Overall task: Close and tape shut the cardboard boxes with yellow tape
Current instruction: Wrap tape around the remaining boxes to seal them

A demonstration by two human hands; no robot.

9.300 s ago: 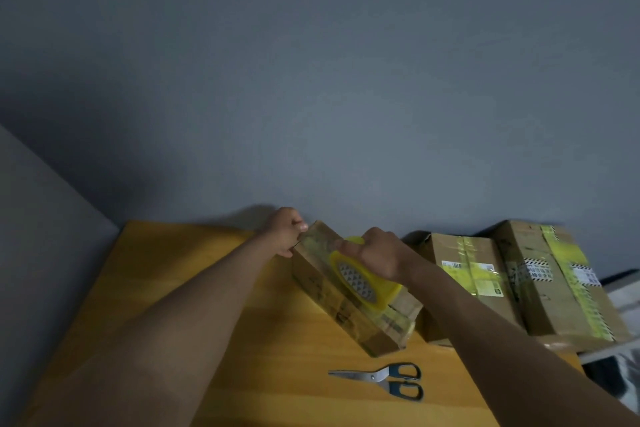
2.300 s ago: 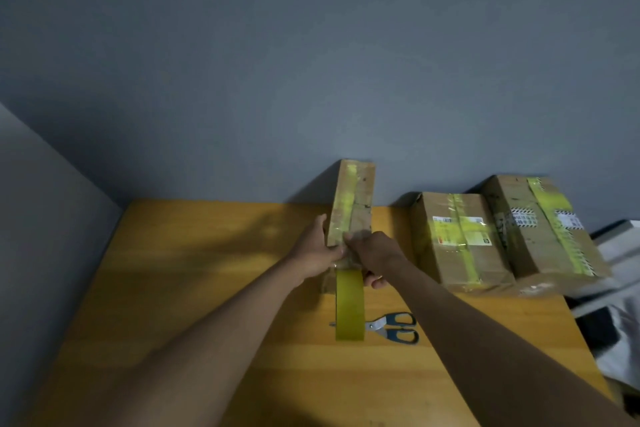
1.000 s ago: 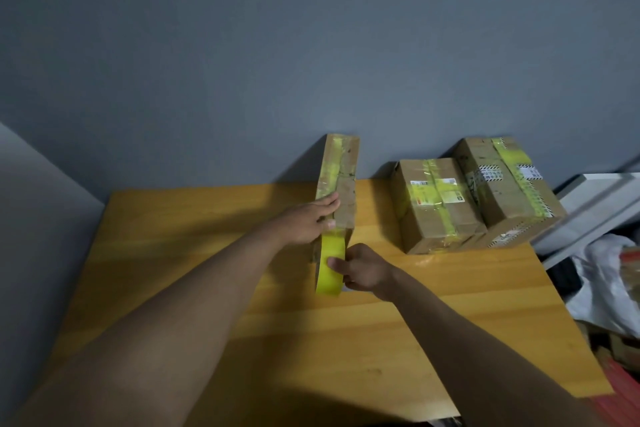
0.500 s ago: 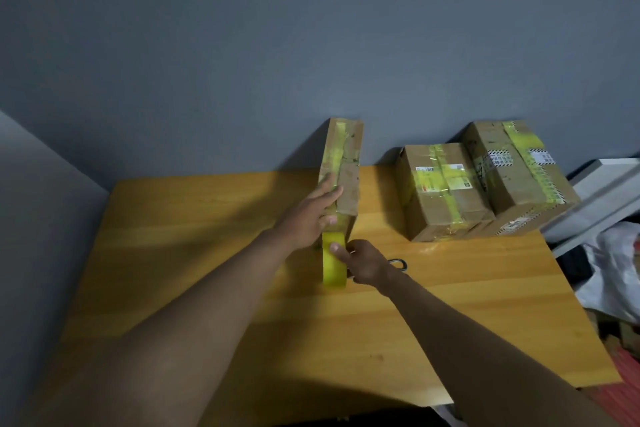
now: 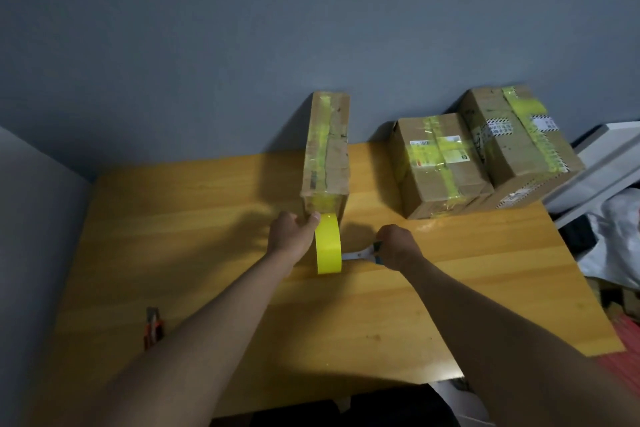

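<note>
Your left hand [image 5: 292, 236] grips the near end of the upright cardboard box [image 5: 326, 149] standing mid-table toward the far edge, thumb at the yellow tape roll [image 5: 328, 243] just below it. Your right hand [image 5: 398, 246] holds scissors [image 5: 360, 254], blades touching the roll. Two taped boxes [image 5: 485, 152] sit at the far right corner. An orange utility knife [image 5: 152, 328] lies near the table's [image 5: 173, 218] left edge.

A plain blue-grey wall [image 5: 311, 17] fills the upper part of the view, dimly lit. Below it stands a wooden table [image 5: 194, 218] with a honey-coloured top. At the right edge a white shelf [image 5: 602, 156] leans near a pale plastic bag [image 5: 616, 239].
</note>
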